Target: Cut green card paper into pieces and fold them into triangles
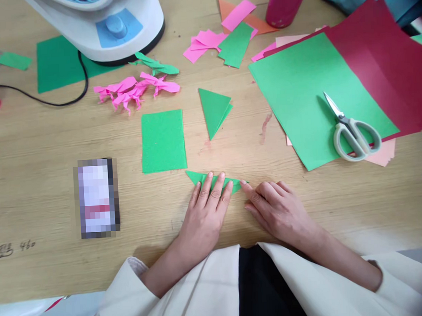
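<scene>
A narrow folded strip of green paper (192, 178) with pointed ends lies flat on the table in front of me. My left hand (208, 205) rests on it palm down, fingers stretched out and pressing it to the wood. At the strip's right tip is the index fingertip of my right hand (273, 204); the other fingers of that hand are curled in, with nothing seen in them. Beyond the left hand lies a stack of green paper squares (163, 140). A folded green paper triangle (213, 109) sits to the right of the squares.
Scissors (353, 129) lie on large green sheets (299, 87) over red sheets (379, 69) at right. Pink origami figures (129, 91) and a green one (158, 65) sit near a white appliance (133, 30). Phone (96, 199) at left; paper scraps (238, 43) and red bottle (284, 5) behind.
</scene>
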`<action>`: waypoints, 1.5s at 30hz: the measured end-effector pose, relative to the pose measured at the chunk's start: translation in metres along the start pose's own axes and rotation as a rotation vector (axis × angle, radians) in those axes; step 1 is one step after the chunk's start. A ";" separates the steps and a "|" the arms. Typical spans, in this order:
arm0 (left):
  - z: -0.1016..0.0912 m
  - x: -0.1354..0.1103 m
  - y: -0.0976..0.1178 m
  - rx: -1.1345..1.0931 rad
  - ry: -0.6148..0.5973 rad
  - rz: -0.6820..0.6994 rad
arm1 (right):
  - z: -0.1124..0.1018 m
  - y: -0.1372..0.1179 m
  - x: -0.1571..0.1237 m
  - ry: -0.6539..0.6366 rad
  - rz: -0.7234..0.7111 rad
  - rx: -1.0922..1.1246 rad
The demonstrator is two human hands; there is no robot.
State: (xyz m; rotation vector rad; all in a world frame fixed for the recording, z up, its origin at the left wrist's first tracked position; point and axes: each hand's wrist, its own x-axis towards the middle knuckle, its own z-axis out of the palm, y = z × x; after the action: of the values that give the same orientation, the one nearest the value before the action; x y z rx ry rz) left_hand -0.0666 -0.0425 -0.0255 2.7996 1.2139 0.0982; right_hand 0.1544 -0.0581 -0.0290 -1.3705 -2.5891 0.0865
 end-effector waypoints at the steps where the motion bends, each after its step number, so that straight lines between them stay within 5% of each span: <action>1: 0.000 0.000 0.000 0.002 0.000 0.000 | 0.000 0.000 0.000 0.001 0.003 -0.003; 45: 0.002 0.005 0.010 0.049 -0.169 0.035 | 0.004 -0.001 0.000 0.027 0.015 -0.003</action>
State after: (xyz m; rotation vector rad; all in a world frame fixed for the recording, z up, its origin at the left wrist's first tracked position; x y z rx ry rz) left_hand -0.0561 -0.0458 -0.0267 2.8034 1.1440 -0.1649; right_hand 0.1525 -0.0582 -0.0327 -1.3822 -2.5587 0.0660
